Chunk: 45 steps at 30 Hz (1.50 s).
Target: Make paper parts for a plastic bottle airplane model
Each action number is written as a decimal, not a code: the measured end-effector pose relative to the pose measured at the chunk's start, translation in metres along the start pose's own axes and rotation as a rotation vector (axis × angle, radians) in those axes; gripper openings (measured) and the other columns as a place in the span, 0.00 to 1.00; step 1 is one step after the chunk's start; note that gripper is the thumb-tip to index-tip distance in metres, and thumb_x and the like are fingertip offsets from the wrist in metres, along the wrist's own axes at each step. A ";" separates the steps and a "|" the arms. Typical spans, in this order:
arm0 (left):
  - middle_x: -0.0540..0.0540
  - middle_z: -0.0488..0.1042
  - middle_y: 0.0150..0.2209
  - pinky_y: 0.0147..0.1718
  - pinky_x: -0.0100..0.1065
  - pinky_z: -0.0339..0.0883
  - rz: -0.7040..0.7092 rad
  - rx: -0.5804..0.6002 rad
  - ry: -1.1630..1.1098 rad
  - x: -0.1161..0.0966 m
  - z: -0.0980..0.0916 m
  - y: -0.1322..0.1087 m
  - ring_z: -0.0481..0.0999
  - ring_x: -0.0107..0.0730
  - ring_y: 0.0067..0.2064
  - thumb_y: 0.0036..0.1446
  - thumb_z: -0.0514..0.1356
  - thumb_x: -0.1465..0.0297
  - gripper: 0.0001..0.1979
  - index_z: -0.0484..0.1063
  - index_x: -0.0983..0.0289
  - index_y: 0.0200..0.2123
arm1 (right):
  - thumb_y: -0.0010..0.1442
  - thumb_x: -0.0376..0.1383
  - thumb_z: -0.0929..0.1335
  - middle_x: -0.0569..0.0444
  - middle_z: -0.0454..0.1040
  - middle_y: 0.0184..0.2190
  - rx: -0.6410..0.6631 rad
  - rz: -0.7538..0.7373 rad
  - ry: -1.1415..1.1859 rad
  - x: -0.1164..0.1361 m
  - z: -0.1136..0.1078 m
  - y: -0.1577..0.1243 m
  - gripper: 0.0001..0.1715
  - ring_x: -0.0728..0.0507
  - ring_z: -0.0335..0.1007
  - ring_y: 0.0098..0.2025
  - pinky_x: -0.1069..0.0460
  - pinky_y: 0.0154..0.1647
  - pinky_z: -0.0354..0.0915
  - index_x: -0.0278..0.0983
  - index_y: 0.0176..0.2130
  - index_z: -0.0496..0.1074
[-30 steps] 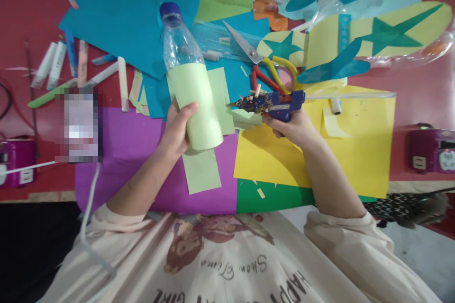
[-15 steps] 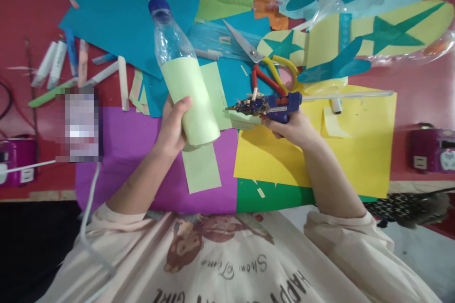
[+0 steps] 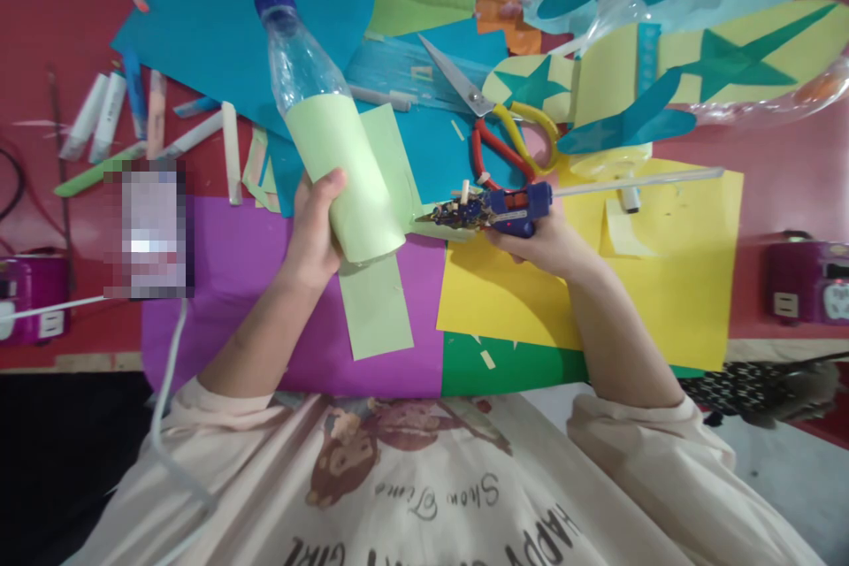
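Note:
My left hand (image 3: pixel 317 225) is closed around a clear plastic bottle (image 3: pixel 307 62) with a dark blue cap, tilted up to the left. Light green paper (image 3: pixel 345 168) wraps its lower part, and a loose flap of that paper stands out on the right side. In my right hand (image 3: pixel 540 239) is a blue glue gun (image 3: pixel 521 208), a long clear glue stick (image 3: pixel 637 183) poking out of its back. Its grimy nozzle points left, at the flap close to the bottle's lower edge; whether it touches cannot be told. A pale green strip (image 3: pixel 377 309) lies below the bottle.
Scissors (image 3: pixel 478 97) with red and yellow handles lie beyond the glue gun. A bottle airplane (image 3: pixel 603 75) with starred paper wings rests at the right. Markers (image 3: pixel 110 119) and a phone (image 3: pixel 156 230) are at the left. Purple (image 3: pixel 252 283) and yellow (image 3: pixel 683 283) sheets cover the near table.
The bottle has shifted slightly left and away from me in my left hand. The glue gun has moved a little left and tipped, its nozzle now nearer the bottle's lower edge.

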<state>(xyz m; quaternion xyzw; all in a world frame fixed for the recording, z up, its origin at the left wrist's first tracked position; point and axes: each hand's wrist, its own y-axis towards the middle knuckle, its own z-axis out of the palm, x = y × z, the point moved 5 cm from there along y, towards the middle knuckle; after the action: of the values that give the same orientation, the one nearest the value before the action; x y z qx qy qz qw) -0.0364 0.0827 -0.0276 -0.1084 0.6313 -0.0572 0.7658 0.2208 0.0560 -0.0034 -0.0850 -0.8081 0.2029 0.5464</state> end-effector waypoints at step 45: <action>0.48 0.77 0.44 0.42 0.40 0.70 -0.086 -0.082 -0.101 -0.011 0.009 -0.009 0.70 0.51 0.55 0.36 0.69 0.51 0.27 0.72 0.57 0.39 | 0.41 0.40 0.71 0.61 0.65 0.18 -0.032 -0.023 -0.076 0.000 -0.005 0.001 0.13 0.53 0.56 0.15 0.56 0.13 0.59 0.37 0.29 0.67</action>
<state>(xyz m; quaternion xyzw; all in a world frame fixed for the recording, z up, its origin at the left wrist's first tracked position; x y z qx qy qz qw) -0.0299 0.0776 -0.0131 -0.1696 0.5884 -0.0587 0.7884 0.2256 0.0579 -0.0021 -0.0765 -0.8324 0.1867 0.5161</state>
